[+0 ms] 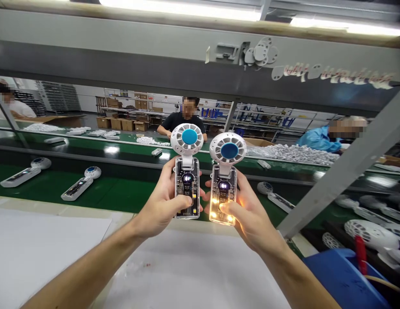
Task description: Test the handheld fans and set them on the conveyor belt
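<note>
One pale desk (pixel 187 266), green belt (pixel 122 189) beyond. Left hand (pixel 164 206) and right hand (pixel 251 210), fingers closed round left fan (pixel 187 163) and right fan (pixel 224 171), raised above desk. Both appear assembled; displays (pixel 187 179) lit. Right lamps (pixel 215 201) glow; left lamps (pixel 195 196) appear unlit.

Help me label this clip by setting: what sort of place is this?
Probably a factory assembly line: a green conveyor belt, heaps of white parts, and similar handheld fans held up front and lying on the belt.
</note>
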Action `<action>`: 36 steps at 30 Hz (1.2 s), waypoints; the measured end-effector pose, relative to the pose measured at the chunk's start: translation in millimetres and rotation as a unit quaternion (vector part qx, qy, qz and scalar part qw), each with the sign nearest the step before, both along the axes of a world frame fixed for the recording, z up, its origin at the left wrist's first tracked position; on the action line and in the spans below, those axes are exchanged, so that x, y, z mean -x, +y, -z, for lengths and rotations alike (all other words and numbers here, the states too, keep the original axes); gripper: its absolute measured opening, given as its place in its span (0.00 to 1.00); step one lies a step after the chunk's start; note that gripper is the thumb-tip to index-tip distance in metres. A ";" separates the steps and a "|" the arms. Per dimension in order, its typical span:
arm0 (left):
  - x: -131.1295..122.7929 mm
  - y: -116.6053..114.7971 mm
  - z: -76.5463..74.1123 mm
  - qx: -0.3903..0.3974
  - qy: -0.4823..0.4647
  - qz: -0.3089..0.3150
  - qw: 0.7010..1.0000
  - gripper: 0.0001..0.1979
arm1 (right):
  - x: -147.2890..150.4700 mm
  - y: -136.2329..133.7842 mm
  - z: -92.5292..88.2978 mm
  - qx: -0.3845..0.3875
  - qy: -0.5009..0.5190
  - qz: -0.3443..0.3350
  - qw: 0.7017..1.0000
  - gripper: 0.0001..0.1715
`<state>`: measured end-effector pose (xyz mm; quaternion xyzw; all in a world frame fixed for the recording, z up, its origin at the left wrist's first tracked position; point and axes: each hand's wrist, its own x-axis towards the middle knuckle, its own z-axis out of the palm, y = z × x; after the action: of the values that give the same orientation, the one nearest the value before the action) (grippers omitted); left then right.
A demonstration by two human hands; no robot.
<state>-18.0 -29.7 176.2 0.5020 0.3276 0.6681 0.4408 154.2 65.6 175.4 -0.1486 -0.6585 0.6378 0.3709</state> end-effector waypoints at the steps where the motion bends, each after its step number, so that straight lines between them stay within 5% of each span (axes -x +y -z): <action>1: -0.1 0.3 0.0 -0.001 -0.001 -0.003 1.000 0.38 | 0.0 -0.3 -0.1 0.002 0.005 -0.003 1.000 0.40; 17: -2.8 0.6 -3.1 0.003 -0.018 0.035 0.999 0.33 | -1.8 -4.8 -2.5 0.022 0.034 -0.012 0.999 0.32; 28: -0.6 -0.6 1.5 -0.009 -0.007 0.031 0.999 0.34 | -2.9 -6.1 -2.0 0.033 0.053 -0.001 0.998 0.36; 32: -4.5 -1.9 0.3 0.002 0.002 -0.027 1.000 0.30 | -5.0 -7.0 -5.3 0.105 0.045 0.074 0.991 0.29; 36: -6.9 1.8 1.3 0.010 0.037 -0.120 0.992 0.18 | -6.6 -5.4 -8.7 0.160 -0.015 0.061 0.985 0.22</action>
<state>-11.1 -27.9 174.9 0.4793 0.4083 0.6936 0.3499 160.7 60.2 184.1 -0.2553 -0.5428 0.7089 0.3709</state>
